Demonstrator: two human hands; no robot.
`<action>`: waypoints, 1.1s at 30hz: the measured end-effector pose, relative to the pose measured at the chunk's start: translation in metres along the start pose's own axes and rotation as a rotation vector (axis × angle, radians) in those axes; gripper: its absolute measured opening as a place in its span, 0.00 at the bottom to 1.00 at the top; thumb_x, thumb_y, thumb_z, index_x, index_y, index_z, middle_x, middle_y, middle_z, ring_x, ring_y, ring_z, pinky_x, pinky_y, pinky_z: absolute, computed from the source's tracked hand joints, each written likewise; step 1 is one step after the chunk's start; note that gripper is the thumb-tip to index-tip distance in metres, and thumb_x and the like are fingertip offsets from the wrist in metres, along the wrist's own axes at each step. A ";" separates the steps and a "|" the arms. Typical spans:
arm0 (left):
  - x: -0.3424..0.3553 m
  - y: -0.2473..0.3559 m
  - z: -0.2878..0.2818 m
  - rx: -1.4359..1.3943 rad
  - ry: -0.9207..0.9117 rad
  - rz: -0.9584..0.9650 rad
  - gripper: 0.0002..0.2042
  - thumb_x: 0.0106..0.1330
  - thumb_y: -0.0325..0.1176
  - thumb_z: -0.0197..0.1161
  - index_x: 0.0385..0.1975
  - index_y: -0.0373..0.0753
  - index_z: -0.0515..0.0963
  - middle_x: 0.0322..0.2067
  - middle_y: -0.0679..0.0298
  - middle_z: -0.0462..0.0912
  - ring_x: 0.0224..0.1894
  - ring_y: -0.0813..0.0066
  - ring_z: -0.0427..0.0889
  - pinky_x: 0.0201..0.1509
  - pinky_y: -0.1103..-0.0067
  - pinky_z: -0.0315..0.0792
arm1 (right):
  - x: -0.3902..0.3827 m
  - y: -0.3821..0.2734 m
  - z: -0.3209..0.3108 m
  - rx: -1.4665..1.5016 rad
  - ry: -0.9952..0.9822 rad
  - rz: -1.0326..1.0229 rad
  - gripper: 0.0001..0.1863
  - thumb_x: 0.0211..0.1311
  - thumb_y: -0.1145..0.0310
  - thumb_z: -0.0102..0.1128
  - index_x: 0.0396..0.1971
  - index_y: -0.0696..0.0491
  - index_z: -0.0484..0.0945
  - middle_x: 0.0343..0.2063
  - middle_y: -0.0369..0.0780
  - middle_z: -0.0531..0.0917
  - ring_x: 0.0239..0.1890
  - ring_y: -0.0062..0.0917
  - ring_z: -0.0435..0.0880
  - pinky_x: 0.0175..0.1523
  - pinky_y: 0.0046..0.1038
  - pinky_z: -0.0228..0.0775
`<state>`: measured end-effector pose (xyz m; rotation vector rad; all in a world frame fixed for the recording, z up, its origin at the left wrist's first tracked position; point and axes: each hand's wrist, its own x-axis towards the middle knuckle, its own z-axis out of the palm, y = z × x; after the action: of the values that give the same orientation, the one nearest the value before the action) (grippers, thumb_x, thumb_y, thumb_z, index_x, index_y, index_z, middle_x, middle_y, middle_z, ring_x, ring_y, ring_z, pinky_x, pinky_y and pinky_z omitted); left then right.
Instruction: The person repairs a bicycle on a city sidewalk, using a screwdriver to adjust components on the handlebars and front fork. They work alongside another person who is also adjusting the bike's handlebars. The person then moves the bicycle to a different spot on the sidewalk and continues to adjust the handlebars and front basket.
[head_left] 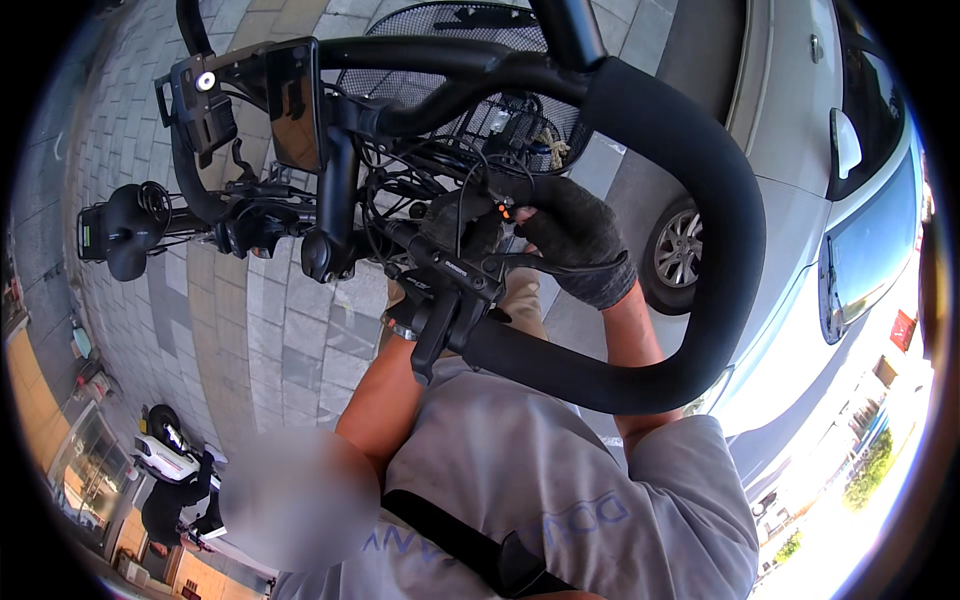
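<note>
My two hands meet among the black cables (400,190) of a bicycle's handlebar (735,230), behind the brake lever (580,266). My right hand (575,235) wears a dark grey glove with bare fingertips. Its fingers pinch together at a thin cable with small orange parts (505,210). From the other side my left hand (462,218), gloved too, curls in close to the same spot. Cables and the brake lever mount (455,285) hide much of it, and what it holds does not show. A band (400,328) circles my left wrist.
Beyond the handlebar is a black mesh basket (440,22) with cables and small parts inside. A dark flat screen (295,105) is mounted left of the stem. The bicycle stands on grey paving (230,330). A silver car (780,130) is parked close on the right.
</note>
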<state>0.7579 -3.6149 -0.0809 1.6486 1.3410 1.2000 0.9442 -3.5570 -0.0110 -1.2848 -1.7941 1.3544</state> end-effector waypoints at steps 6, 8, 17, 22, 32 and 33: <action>0.000 -0.003 0.002 0.051 0.024 -0.003 0.17 0.62 0.24 0.69 0.51 0.37 0.76 0.44 0.56 0.82 0.44 0.60 0.83 0.45 0.68 0.79 | 0.000 0.010 0.004 -0.001 0.055 -0.059 0.11 0.65 0.77 0.64 0.47 0.58 0.82 0.35 0.40 0.85 0.34 0.22 0.84 0.42 0.27 0.78; 0.001 -0.004 0.003 0.076 0.041 0.005 0.17 0.60 0.23 0.70 0.50 0.37 0.77 0.43 0.55 0.82 0.42 0.58 0.84 0.44 0.67 0.79 | 0.001 0.002 0.003 -0.085 0.070 -0.091 0.11 0.65 0.77 0.64 0.47 0.58 0.83 0.35 0.39 0.85 0.35 0.22 0.85 0.42 0.27 0.78; 0.011 0.022 0.000 0.134 0.120 0.072 0.18 0.56 0.25 0.72 0.48 0.38 0.79 0.42 0.54 0.83 0.44 0.52 0.84 0.46 0.63 0.78 | -0.007 0.006 0.009 -0.020 0.110 0.015 0.09 0.69 0.75 0.63 0.46 0.60 0.82 0.33 0.37 0.86 0.34 0.19 0.86 0.41 0.23 0.78; 0.001 -0.003 0.004 0.060 0.057 0.048 0.26 0.51 0.36 0.74 0.53 0.42 0.80 0.48 0.59 0.84 0.51 0.58 0.82 0.54 0.64 0.78 | -0.009 0.007 0.013 0.030 0.122 0.107 0.10 0.68 0.74 0.65 0.46 0.60 0.82 0.32 0.38 0.86 0.35 0.19 0.86 0.41 0.23 0.78; -0.004 -0.010 0.005 0.178 -0.015 0.037 0.26 0.53 0.37 0.73 0.54 0.41 0.80 0.47 0.57 0.83 0.48 0.56 0.83 0.51 0.64 0.78 | -0.009 0.004 0.014 0.043 0.131 0.137 0.09 0.70 0.70 0.64 0.43 0.60 0.82 0.29 0.37 0.86 0.32 0.17 0.85 0.38 0.22 0.76; -0.003 -0.008 0.005 0.159 -0.013 0.029 0.26 0.53 0.37 0.72 0.54 0.41 0.80 0.47 0.57 0.83 0.48 0.55 0.83 0.52 0.64 0.78 | -0.008 0.006 0.016 0.079 0.151 0.144 0.10 0.71 0.69 0.64 0.43 0.60 0.82 0.28 0.36 0.86 0.31 0.17 0.84 0.38 0.22 0.75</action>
<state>0.7598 -3.6161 -0.0910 1.7885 1.4409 1.1217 0.9360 -3.5710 -0.0207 -1.4560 -1.5573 1.3514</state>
